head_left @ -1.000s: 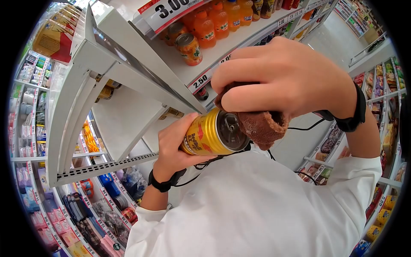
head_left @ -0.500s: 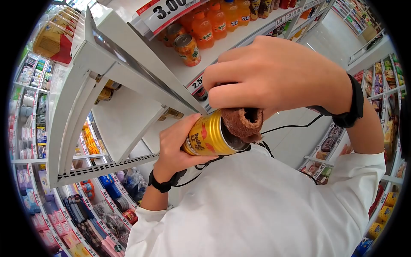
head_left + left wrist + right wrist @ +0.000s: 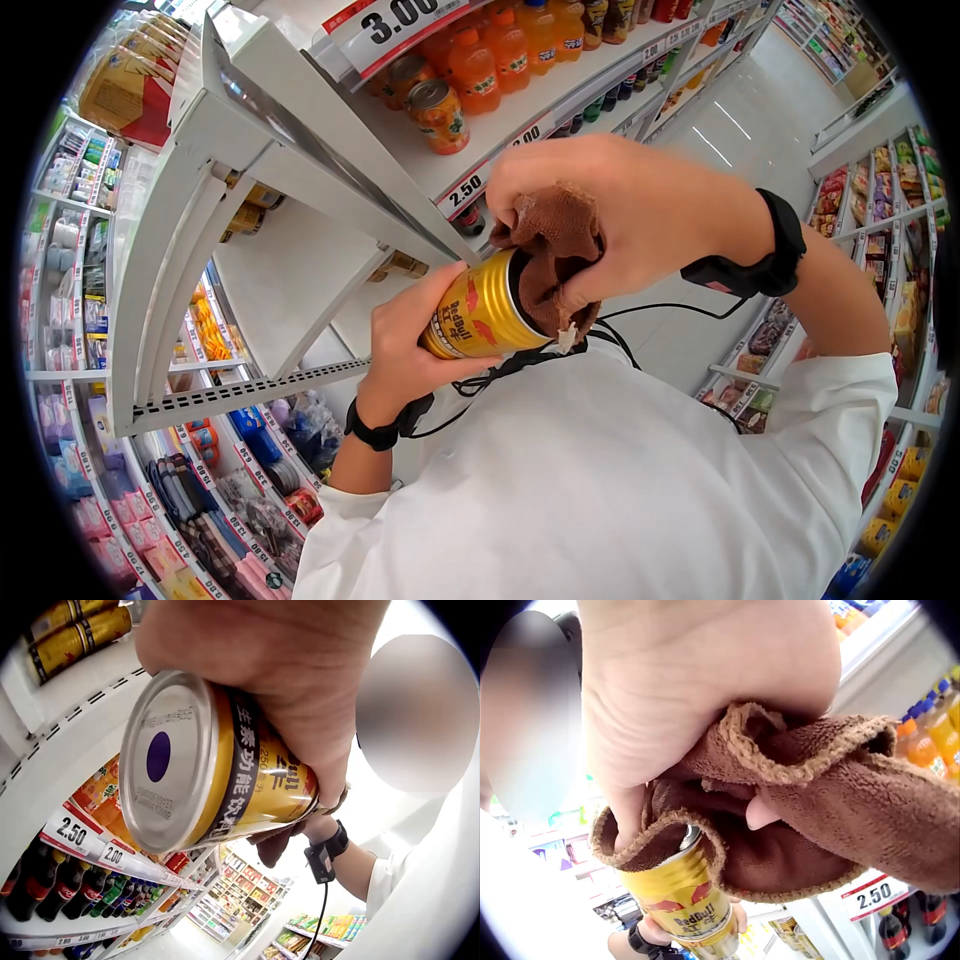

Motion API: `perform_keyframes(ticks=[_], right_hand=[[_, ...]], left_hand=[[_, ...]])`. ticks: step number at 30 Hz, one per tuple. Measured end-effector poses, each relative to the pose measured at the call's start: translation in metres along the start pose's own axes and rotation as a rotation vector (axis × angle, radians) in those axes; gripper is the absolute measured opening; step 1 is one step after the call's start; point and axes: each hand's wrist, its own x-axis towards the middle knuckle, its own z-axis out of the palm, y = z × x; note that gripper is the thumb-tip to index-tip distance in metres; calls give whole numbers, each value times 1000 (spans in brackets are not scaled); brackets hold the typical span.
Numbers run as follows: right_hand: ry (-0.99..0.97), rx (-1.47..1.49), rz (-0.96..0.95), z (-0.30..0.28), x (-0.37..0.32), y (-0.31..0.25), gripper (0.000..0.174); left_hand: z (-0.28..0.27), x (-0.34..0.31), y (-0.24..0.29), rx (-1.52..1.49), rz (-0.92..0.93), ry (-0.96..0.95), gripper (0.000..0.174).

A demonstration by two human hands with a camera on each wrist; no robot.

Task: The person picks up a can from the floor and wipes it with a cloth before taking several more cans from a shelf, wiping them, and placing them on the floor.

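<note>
The left hand (image 3: pixel 408 335) grips a gold Red Bull can (image 3: pixel 482 308) around its lower part, tilted with its top toward the right hand. In the left wrist view the can's silver base (image 3: pixel 166 761) faces the camera. A brown cloth (image 3: pixel 556 226) with a frayed edge is bunched in the right hand (image 3: pixel 650 215), whose fingers curl round it. The cloth lies against the can's top and covers most of it. In the right wrist view the folded cloth (image 3: pixel 802 817) hangs over the can's rim, and a fingertip shows between its folds.
Beside the left arm stands a white shelf unit (image 3: pixel 290 270) with a few gold cans inside. Behind the hands, a drinks shelf (image 3: pixel 400 140) holds orange bottles (image 3: pixel 472 75) and an orange can (image 3: pixel 438 115). Black cables (image 3: pixel 690 306) hang near the right wrist. Stocked shelves line both sides.
The right hand has turned over and shifted with the cloth, showing more of the cloth and its thumb at the can's top. The left hand and can have barely moved.
</note>
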Motion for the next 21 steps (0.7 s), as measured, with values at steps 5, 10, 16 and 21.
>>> perform_keyframes(ticks=[5, 10, 16, 21], right_hand=[[-30, 206, 123, 18, -5, 20, 46], [37, 672, 325, 33, -13, 19, 56], [100, 788, 439, 44, -25, 31, 63], [218, 870, 425, 53, -31, 39, 61]], left_hand=[[1, 2, 5, 20, -4, 21, 79], [-3, 6, 13, 81, 38, 45, 78], [-4, 18, 20, 257, 97, 41, 76], [-2, 26, 22, 351, 115, 3, 83]])
